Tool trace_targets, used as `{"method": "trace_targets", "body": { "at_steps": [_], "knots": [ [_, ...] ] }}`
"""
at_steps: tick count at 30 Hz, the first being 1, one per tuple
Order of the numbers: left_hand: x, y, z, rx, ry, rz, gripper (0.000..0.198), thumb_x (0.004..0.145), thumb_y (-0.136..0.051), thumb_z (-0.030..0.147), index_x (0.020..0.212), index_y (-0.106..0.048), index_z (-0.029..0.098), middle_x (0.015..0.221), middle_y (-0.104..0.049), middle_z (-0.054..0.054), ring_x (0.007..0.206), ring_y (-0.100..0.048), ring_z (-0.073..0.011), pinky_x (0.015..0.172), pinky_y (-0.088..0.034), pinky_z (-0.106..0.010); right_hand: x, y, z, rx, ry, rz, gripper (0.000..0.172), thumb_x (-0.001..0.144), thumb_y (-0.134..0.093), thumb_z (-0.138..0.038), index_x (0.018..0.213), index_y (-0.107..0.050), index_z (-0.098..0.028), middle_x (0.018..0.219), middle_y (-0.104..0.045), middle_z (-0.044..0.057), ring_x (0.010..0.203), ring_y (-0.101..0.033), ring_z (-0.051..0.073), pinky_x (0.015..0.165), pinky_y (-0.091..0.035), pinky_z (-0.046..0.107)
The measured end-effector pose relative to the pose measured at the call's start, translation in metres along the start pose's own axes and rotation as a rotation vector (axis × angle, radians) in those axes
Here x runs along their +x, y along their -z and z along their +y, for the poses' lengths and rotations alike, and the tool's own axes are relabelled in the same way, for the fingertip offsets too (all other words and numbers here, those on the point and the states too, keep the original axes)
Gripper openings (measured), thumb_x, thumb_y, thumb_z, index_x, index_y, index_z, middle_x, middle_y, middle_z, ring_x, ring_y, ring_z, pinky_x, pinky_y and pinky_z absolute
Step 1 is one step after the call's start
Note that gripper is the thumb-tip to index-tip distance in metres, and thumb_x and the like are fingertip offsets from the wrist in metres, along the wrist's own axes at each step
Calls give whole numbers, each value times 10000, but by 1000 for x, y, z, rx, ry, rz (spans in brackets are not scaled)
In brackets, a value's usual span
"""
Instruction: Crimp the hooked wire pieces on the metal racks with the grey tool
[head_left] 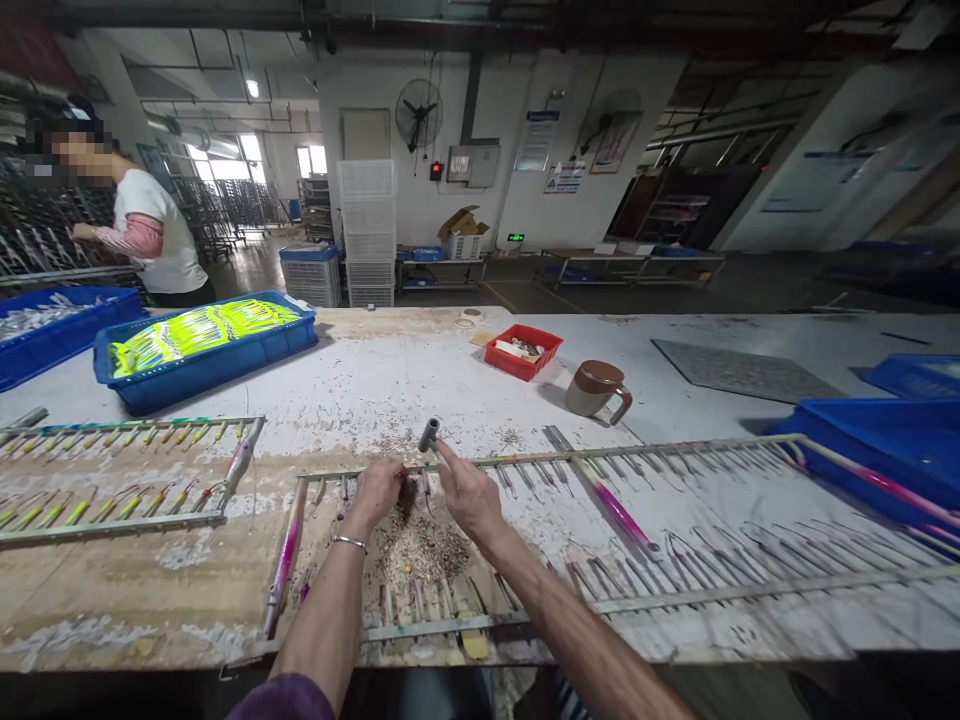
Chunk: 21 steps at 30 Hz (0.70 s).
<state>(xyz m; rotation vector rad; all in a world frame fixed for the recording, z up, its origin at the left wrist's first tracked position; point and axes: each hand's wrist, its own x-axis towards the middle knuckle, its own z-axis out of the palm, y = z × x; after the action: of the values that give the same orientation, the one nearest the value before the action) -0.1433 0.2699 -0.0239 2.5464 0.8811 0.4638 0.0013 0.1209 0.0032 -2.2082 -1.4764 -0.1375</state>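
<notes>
My right hand [471, 498] is closed around a small hammer, whose grey cylindrical hammer head [430, 435] sticks up above the fingers. Beside it, my left hand [379, 495] is closed with its fingers pressed together at the long metal rack bar [517, 459]; what they pinch is hidden. Both hands are over a metal rack lying flat, with rows of thin metal hook-like pieces along its bars and pink-and-white end pieces [287, 545]. Under and between my hands lies a heap of paint chips [424, 555].
Another rack [112, 528] with yellow-tipped pieces lies left. A blue tray [210, 360] of bright yellow items, a small red tray [523, 352] and a brown mug [598, 390] stand farther back. Blue bins [877, 455] sit right. A person [161, 225] stands at far left.
</notes>
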Motion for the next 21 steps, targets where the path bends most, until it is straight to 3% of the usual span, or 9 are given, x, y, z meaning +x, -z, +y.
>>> {"method": "trace_targets", "body": {
  "at_steps": [6, 9, 13, 17, 21],
  "knots": [
    [1, -1, -2, -23, -14, -6, 256, 985, -541, 156, 982, -788, 224, 1029, -744, -65, 953, -683, -197, 839, -493, -285, -6, -9, 8, 1, -48, -67, 462, 1082, -469, -272, 1508, -648, -248, 950, -821, 78, 798, -737, 224, 687, -499, 268],
    [3, 2, -7, -45, -38, -27, 226, 987, -564, 188, 933, -782, 214, 947, -740, -49, 882, -672, -185, 801, -480, -269, -11, -13, 16, 22, -106, -43, 495, 1094, -416, -262, 1548, -606, -210, 1025, -829, 112, 863, -754, 243, 723, -511, 292],
    [6, 7, -12, -71, -56, -40, 332, 1061, -481, 286, 902, -759, 197, 804, -706, -27, 773, -636, -178, 753, -474, -262, -17, -15, 23, 71, -166, -14, 510, 1108, -385, -279, 1570, -580, -189, 1137, -825, 136, 950, -764, 258, 768, -520, 300],
    [5, 5, -10, -63, -82, -31, 361, 1012, -448, 127, 1113, -786, 203, 1035, -744, -59, 959, -668, -191, 855, -489, -272, -17, -20, 28, 126, -199, -2, 512, 1112, -376, -297, 1575, -575, -206, 1129, -828, 116, 961, -765, 254, 788, -512, 288],
    [3, 1, -7, 47, -109, -76, 437, 971, -448, 44, 1091, -833, 212, 1027, -692, -74, 905, -641, -184, 809, -474, -273, -14, -26, 33, 178, -223, -10, 512, 1103, -396, -328, 1569, -582, -227, 1128, -831, 102, 953, -761, 251, 783, -511, 280]
  ]
}}
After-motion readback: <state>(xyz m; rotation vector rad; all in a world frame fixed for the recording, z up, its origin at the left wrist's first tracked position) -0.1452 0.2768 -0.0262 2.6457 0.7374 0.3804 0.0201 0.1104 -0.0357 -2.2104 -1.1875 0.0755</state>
